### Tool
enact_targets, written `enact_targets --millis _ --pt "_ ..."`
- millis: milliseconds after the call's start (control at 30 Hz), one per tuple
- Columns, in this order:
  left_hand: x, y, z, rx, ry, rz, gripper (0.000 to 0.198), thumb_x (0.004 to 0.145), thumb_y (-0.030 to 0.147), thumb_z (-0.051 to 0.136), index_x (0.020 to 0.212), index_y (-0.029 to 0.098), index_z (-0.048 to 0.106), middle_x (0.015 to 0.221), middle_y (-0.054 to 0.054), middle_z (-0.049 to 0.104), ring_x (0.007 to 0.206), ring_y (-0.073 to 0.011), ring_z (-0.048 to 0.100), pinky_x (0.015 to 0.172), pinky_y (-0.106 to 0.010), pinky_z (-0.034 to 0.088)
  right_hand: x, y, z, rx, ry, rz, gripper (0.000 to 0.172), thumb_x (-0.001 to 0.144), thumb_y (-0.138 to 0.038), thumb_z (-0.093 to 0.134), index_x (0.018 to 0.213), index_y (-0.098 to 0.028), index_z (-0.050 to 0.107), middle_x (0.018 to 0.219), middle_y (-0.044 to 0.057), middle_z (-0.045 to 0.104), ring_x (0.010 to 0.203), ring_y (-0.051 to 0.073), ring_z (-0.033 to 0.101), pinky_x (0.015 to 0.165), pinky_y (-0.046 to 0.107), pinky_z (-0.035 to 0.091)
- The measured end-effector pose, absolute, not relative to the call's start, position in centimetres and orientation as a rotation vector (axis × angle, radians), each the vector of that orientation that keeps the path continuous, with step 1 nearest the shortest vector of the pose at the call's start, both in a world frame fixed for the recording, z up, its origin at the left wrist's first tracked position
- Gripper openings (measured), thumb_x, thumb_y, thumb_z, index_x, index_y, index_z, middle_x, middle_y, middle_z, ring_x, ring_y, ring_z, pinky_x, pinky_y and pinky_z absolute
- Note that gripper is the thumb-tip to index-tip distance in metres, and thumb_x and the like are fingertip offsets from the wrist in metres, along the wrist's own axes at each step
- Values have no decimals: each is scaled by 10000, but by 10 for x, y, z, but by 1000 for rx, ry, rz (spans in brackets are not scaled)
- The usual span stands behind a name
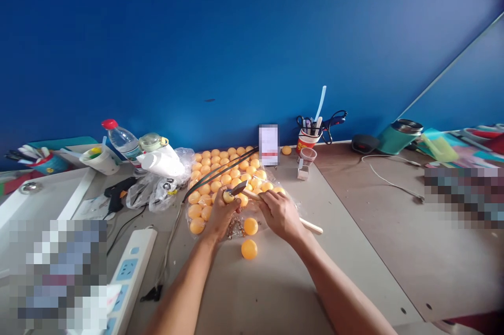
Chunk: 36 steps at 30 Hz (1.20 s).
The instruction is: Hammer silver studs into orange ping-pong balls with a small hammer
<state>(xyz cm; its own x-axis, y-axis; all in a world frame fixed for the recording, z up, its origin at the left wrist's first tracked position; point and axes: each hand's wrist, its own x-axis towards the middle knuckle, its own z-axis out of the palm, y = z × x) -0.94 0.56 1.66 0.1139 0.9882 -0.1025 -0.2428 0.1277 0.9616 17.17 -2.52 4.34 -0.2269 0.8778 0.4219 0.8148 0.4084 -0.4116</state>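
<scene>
Near the middle of the desk, my left hand (pixel 222 215) is closed on a small pale round object (pixel 228 196), whose details are too small to make out. My right hand (pixel 279 213) is wrapped round the light wooden handle of a knife-like tool (pixel 239 188). Its dark blade points left and touches or overlaps the round object. Behind both hands lies a bag of many orange balls (pixel 216 186). Two loose orange balls (pixel 249 249) rest in front, between my forearms. Small metallic bits (pixel 236 227) lie beneath my hands. A pale wooden stick (pixel 311 226) sticks out beyond my right wrist.
A phone (pixel 269 146) stands behind the balls, with a cup of tools (pixel 309 138) to its right. On the left are a power strip (pixel 132 267), a glue gun (pixel 120 194), a plastic bottle (pixel 121 140) and cables. A green tumbler (pixel 399 136) is at right.
</scene>
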Motion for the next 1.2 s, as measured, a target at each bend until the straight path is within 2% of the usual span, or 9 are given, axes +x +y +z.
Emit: enact_targets --millis 167,300,467,600,767,1000,1133,1200 --pt "-7 3 24 1071 1047 1119 363 709 272 711 1019 206 534 604 56 538 549 -118 509 570 -249 407 173 -25 42 -1400 -1983 123 219 965 -243 387 940 -184 597 853 75 650 739 189 551 715 288 395" --pt "-7 3 23 1039 1084 1131 374 696 273 724 1006 220 522 646 51 556 532 -109 502 549 -246 408 172 -25 42 -1466 -2050 171 212 952 -239 411 838 -203 585 768 45 630 660 173 531 657 274 376" --pt "-9 5 15 997 1006 1158 355 696 271 728 976 226 515 643 52 546 534 -108 504 544 -241 403 174 -24 41 -1471 -1976 207 211 955 -249 395 870 -209 583 823 54 639 739 183 555 703 270 390" --pt "-9 6 14 976 1023 1158 374 676 256 738 971 228 510 658 58 555 509 -94 488 518 -228 381 175 -22 40 -1530 -2027 237 207 950 -255 420 813 -207 567 782 36 632 670 167 531 676 262 368" --pt "-9 7 13 942 984 1166 384 672 235 731 980 236 503 693 54 565 514 -86 482 536 -235 397 177 -22 43 -1565 -1930 278 218 953 -249 404 789 -209 542 788 36 624 714 171 543 666 249 365" --pt "-11 8 13 920 965 1187 398 652 251 758 955 222 502 672 65 519 516 -81 467 515 -218 373 173 -23 43 -1579 -2033 347 219 948 -261 417 766 -211 528 757 21 616 647 159 523 607 251 329" --pt "-12 9 11 900 957 1175 414 656 248 751 993 237 509 743 52 564 531 -77 476 534 -224 387 172 -24 45 -1592 -1974 328 231 953 -265 402 760 -213 516 764 25 613 681 162 537 621 244 340" --pt "-13 9 9 899 962 1175 409 658 239 748 989 237 508 711 60 555 517 -75 469 524 -220 375 171 -24 46 -1585 -1995 349 224 950 -261 407 759 -212 515 765 25 614 668 158 536 605 242 333"
